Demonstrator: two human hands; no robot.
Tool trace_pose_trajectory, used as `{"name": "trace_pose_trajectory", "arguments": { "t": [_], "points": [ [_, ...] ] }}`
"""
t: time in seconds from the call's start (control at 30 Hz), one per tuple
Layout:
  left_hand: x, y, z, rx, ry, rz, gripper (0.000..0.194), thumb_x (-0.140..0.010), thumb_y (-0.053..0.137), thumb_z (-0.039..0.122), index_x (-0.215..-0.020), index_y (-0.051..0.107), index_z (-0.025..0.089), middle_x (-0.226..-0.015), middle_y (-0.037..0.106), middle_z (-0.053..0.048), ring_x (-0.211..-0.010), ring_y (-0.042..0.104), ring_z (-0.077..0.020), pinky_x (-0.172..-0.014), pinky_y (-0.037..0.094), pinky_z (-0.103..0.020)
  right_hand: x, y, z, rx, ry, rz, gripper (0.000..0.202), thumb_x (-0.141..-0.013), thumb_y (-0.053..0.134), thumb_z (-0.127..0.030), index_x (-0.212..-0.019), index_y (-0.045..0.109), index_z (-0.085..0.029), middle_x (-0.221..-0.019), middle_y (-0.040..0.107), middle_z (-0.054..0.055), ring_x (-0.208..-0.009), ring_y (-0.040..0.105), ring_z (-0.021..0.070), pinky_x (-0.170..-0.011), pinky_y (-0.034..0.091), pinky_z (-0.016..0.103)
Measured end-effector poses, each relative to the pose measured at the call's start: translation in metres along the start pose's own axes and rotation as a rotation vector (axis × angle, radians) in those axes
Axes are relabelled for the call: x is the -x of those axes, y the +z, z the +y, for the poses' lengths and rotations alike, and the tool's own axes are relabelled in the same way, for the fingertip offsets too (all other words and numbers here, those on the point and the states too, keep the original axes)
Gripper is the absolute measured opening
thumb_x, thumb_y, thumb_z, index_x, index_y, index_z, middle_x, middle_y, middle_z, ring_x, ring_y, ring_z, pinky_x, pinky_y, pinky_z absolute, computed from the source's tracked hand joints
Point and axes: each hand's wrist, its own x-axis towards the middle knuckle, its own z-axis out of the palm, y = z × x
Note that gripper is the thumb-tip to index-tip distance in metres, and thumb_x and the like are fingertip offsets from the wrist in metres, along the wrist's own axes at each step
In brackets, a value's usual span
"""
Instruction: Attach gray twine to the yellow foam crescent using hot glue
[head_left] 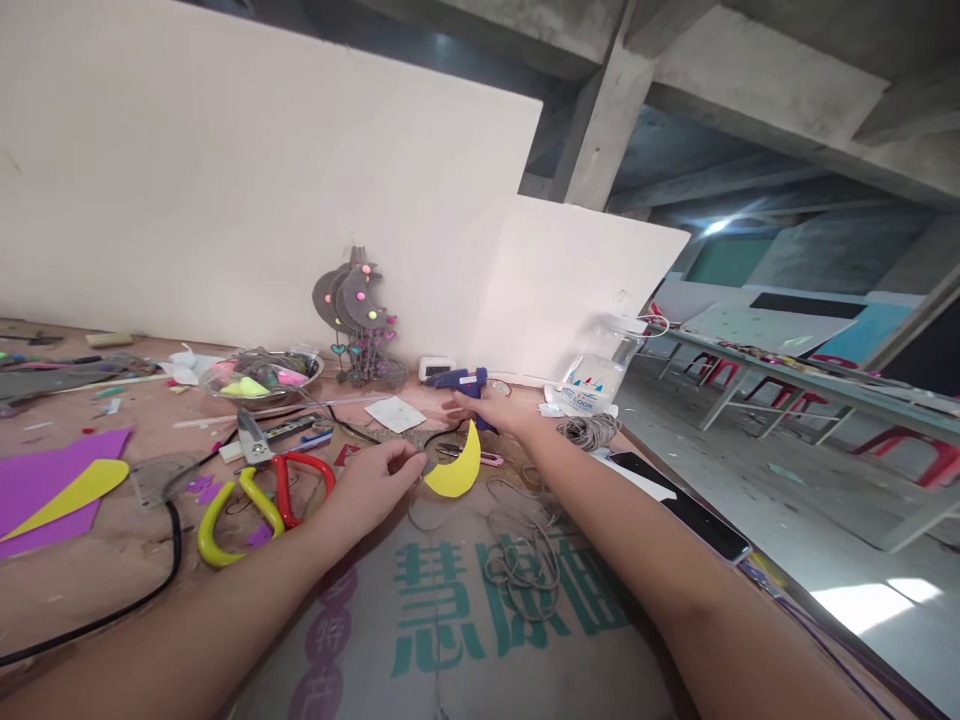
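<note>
Left hand (382,482): bare, slender fingers, narrow wrist. Left forearm (259,600): bare along its visible length, smooth in outline, slim at the wrist and broadening steadily toward the elbow. Right hand (501,408): likewise bare, fingers slim and partly foreshortened from where I stand. Right forearm (622,505): bare, same tapering build, smooth contour. Fingernails: too small in my sight to record their finish.

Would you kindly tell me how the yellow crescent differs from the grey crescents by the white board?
The yellow crescent is bright and plain, while the grey crescents are dull and dotted with coloured balls. The yellow crescent is single, at the left hand; the grey crescents overlap in front of the white board. Both are crescent-shaped.
</note>
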Motion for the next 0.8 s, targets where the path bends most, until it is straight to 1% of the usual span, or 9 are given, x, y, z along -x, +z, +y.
{"name": "trace_pose_trajectory", "arguments": {
  "t": [0.07, 0.17, 0.27, 0.43, 0.5, 0.57, 0.63, 0.7, 0.8],
  "points": [
    [0.001, -0.001, 0.002, -0.001, -0.003, 0.000, 0.029, -0.081, 0.043, 0.042, -0.063, 0.048, 0.019, -0.059, 0.046, 0.004, -0.061, 0.044, -0.0132, -0.056, 0.030, -0.023, 0.006, -0.002, 0.001, 0.051, 0.003, -0.013, 0.040, -0.079, 0.059, -0.045, -0.105, 0.059, -0.014, -0.100, 0.068, 0.012, -0.088, 0.066, 0.0211, -0.078, 0.053, 0.034],
    [0.002, -0.002, 0.004, 0.003, -0.008, 0.001, 0.029, -0.080, 0.043, 0.042, -0.063, 0.048, 0.019, -0.059, 0.046, 0.004, -0.062, 0.044, -0.0133, -0.056, 0.030, -0.023, 0.012, -0.007, 0.003, 0.140, -0.007, 0.000, 0.044, -0.079, 0.057, -0.047, -0.109, 0.057, -0.014, -0.104, 0.067, 0.012, -0.094, 0.063, 0.0220, -0.083, 0.050, 0.036],
    [0.002, -0.002, 0.005, -0.008, -0.015, -0.004, 0.029, -0.080, 0.044, 0.042, -0.063, 0.048, 0.019, -0.059, 0.046, 0.004, -0.062, 0.044, -0.0134, -0.056, 0.030, -0.024, 0.010, -0.008, 0.004, 0.221, -0.023, 0.004, 0.048, -0.076, 0.060, -0.049, -0.109, 0.058, -0.014, -0.105, 0.066, 0.011, -0.098, 0.060, 0.0234, -0.089, 0.045, 0.038],
    [0.002, -0.002, 0.005, -0.045, -0.013, -0.010, 0.030, -0.081, 0.042, 0.043, -0.062, 0.045, 0.019, -0.059, 0.046, 0.004, -0.061, 0.044, -0.0134, -0.056, 0.029, -0.024, -0.010, 0.008, 0.003, 0.272, -0.054, -0.049, 0.045, -0.076, 0.061, -0.045, -0.109, 0.060, -0.013, -0.111, 0.063, 0.010, -0.100, 0.057, 0.0218, -0.092, 0.043, 0.036],
    [0.001, -0.002, 0.004, -0.055, -0.002, -0.013, 0.030, -0.082, 0.041, 0.043, -0.063, 0.046, 0.019, -0.060, 0.047, 0.004, -0.062, 0.045, -0.0134, -0.056, 0.030, -0.024, -0.015, 0.013, 0.002, 0.275, -0.048, -0.074, 0.043, -0.077, 0.061, -0.044, -0.106, 0.061, -0.013, -0.108, 0.065, 0.009, -0.095, 0.059, 0.0204, -0.090, 0.045, 0.034],
    [0.000, -0.002, 0.003, -0.061, 0.007, -0.014, 0.030, -0.082, 0.041, 0.043, -0.064, 0.047, 0.019, -0.061, 0.048, 0.004, -0.062, 0.046, -0.0135, -0.056, 0.031, -0.023, -0.014, 0.014, 0.001, 0.278, -0.035, -0.088, 0.041, -0.077, 0.059, -0.046, -0.102, 0.062, -0.013, -0.102, 0.067, 0.009, -0.089, 0.061, 0.0194, -0.085, 0.048, 0.033],
    [-0.001, -0.002, 0.002, -0.067, 0.003, -0.011, 0.030, -0.082, 0.041, 0.044, -0.066, 0.049, 0.020, -0.062, 0.050, 0.004, -0.063, 0.047, -0.0139, -0.057, 0.031, -0.023, -0.010, 0.009, 0.002, 0.283, -0.022, -0.075, 0.042, -0.078, 0.057, -0.049, -0.100, 0.063, -0.014, -0.099, 0.068, 0.009, -0.085, 0.063, 0.0185, -0.079, 0.050, 0.031],
    [-0.001, -0.001, 0.001, -0.076, -0.001, -0.004, 0.031, -0.082, 0.040, 0.045, -0.067, 0.050, 0.020, -0.063, 0.051, 0.004, -0.064, 0.049, -0.0145, -0.057, 0.032, -0.023, -0.005, -0.001, 0.003, 0.290, -0.014, -0.026, 0.042, -0.082, 0.052, -0.049, -0.103, 0.061, -0.015, -0.098, 0.068, 0.008, -0.082, 0.064, 0.0169, -0.075, 0.051, 0.028],
    [-0.001, -0.001, 0.000, -0.081, 0.007, 0.001, 0.030, -0.081, 0.041, 0.044, -0.067, 0.051, 0.020, -0.063, 0.053, 0.003, -0.065, 0.050, -0.0153, -0.057, 0.032, -0.023, -0.001, -0.022, 0.008, 0.336, 0.020, 0.127, 0.038, -0.087, 0.044, -0.044, -0.106, 0.057, -0.013, -0.097, 0.068, 0.011, -0.079, 0.065, 0.0174, -0.073, 0.051, 0.029]
  ]
}}
